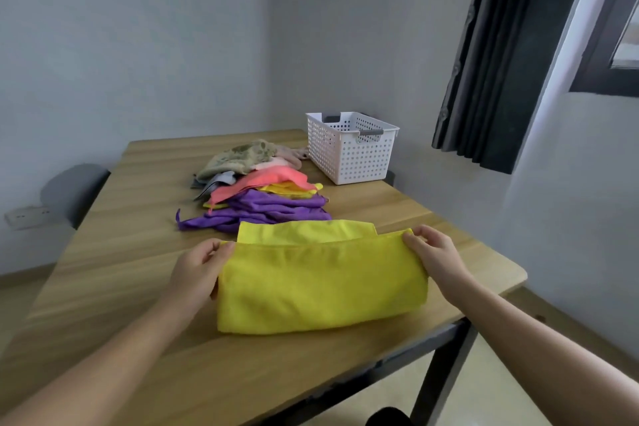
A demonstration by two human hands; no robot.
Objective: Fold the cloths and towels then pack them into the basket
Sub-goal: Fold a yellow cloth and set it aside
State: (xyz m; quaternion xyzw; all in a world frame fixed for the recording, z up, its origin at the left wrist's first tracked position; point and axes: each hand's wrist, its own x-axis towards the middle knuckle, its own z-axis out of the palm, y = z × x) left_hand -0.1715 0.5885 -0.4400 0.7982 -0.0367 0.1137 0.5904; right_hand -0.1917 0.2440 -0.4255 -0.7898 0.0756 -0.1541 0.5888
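Note:
A yellow cloth (pixel 321 284) lies partly folded on the wooden table (pixel 121 273) in front of me. My left hand (pixel 198 268) pinches its upper left corner and my right hand (pixel 434 258) pinches its upper right corner, holding the near layer folded over the far layer. Behind it lies a loose pile of cloths (pixel 262 190): purple at the front, then yellow, coral pink, grey and a mottled beige towel at the back. A white perforated basket (pixel 352 152) stands at the far right of the table, seemingly with nothing in it.
The table's right edge runs close to my right arm, with a black metal leg (pixel 439 380) below. A dark curtain (pixel 498 55) hangs at the right by a window. A grey chair back (pixel 74 194) stands left of the table.

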